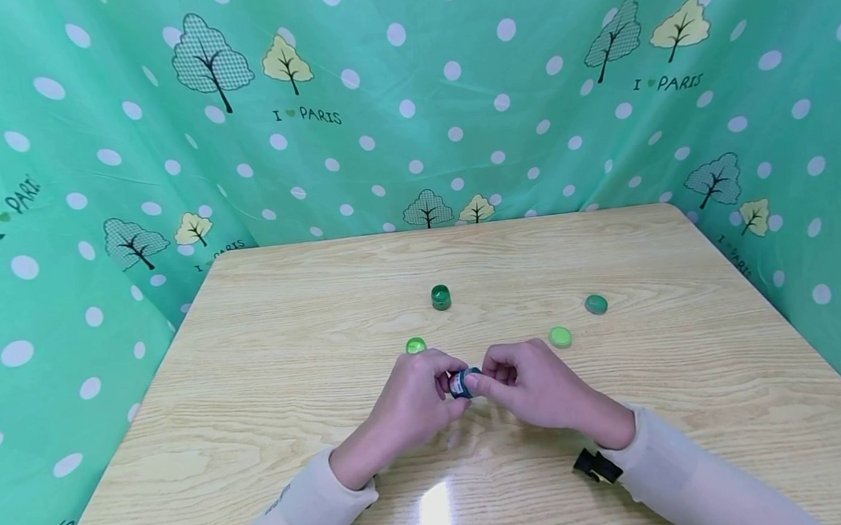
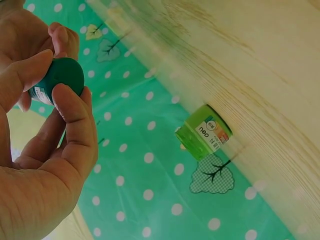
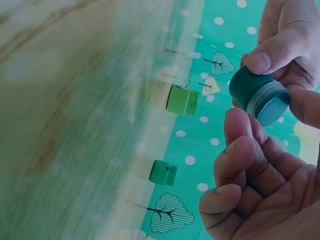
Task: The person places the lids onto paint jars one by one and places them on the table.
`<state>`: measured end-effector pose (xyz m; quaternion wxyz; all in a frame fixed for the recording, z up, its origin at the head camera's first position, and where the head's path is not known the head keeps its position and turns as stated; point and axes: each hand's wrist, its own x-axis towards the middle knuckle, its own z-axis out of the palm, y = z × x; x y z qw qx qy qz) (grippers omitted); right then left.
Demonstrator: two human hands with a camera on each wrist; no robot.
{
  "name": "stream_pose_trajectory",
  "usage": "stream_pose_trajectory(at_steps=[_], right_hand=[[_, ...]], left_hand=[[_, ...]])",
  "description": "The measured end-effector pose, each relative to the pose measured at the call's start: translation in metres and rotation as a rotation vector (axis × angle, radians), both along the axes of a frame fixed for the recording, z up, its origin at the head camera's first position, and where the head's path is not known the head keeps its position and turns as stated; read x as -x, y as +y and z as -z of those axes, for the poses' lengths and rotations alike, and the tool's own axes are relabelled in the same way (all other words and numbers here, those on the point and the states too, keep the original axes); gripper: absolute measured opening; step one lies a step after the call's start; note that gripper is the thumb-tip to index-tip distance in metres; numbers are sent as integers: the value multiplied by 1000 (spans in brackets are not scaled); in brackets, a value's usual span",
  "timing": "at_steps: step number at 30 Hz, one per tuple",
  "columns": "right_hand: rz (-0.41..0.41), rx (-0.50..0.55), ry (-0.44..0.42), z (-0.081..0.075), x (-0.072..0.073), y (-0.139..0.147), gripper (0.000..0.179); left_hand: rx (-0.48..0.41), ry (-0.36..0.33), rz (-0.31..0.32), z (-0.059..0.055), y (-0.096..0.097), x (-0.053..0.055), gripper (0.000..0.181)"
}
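The left hand [image 1: 416,393] and right hand [image 1: 535,382] pinch a small dark teal jar [image 3: 260,97] between them above the wood-grain table [image 1: 266,336]; a green jar [image 1: 440,298] stands nearer the table's far edge.

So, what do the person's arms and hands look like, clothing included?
The left sleeve and right sleeve are pale, near white. The left one bears a small dark marking; a black buckle-like fitting sits by the right one's end. The left hand and right hand wear no gloves.
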<state>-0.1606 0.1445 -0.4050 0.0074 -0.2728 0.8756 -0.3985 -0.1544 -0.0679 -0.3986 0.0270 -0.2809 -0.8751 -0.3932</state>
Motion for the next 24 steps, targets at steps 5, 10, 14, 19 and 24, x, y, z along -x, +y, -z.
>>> stream_pose_trajectory(at_steps=[5,10,14,19,24], right_hand=[[13,-21,-8,-2,0,0,31],[22,-10,10,-1,1,1,25],[-5,36,49,1,1,1,27],[-44,68,54,0,0,1,34],[-60,70,62,0,0,0,29]], left_hand=[[-2,4,-1,0,0,-1,24],[0,5,4,0,0,-1,23],[4,3,-1,0,0,-1,23],[5,2,-7,0,0,-1,25],[1,3,-2,0,1,-1,23]])
